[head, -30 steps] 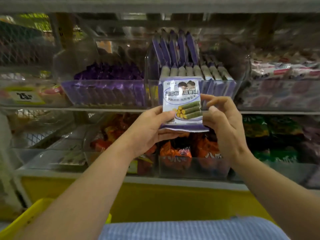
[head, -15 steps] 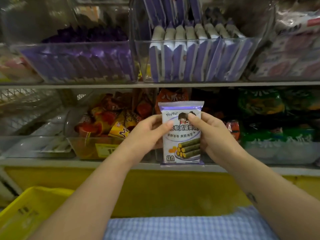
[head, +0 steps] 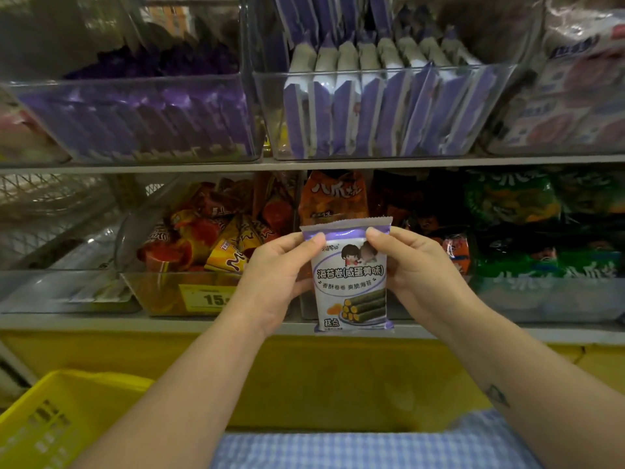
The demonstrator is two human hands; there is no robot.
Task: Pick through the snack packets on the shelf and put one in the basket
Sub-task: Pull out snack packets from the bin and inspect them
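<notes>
A white and purple snack packet (head: 350, 282) with green rolls printed on it hangs upright in front of the lower shelf. My left hand (head: 275, 270) pinches its upper left corner, thumb on the front. My right hand (head: 411, 262) pinches its upper right corner the same way. A yellow plastic basket (head: 50, 424) sits at the bottom left, below my left forearm. Several matching purple packets (head: 375, 106) stand in a clear bin on the upper shelf.
A clear bin of dark purple packets (head: 142, 120) stands at the upper left. The lower shelf holds orange and red snack bags (head: 209, 238), an orange bag (head: 333, 198) and green bags (head: 541, 231). A yellow price tag (head: 209, 297) faces me. A yellow panel (head: 321, 377) runs below the shelf.
The packet came down from the upper bin's level to in front of the lower shelf. Both hands shifted their hold from its sides to its top corners. The view tilted down, showing more basket.
</notes>
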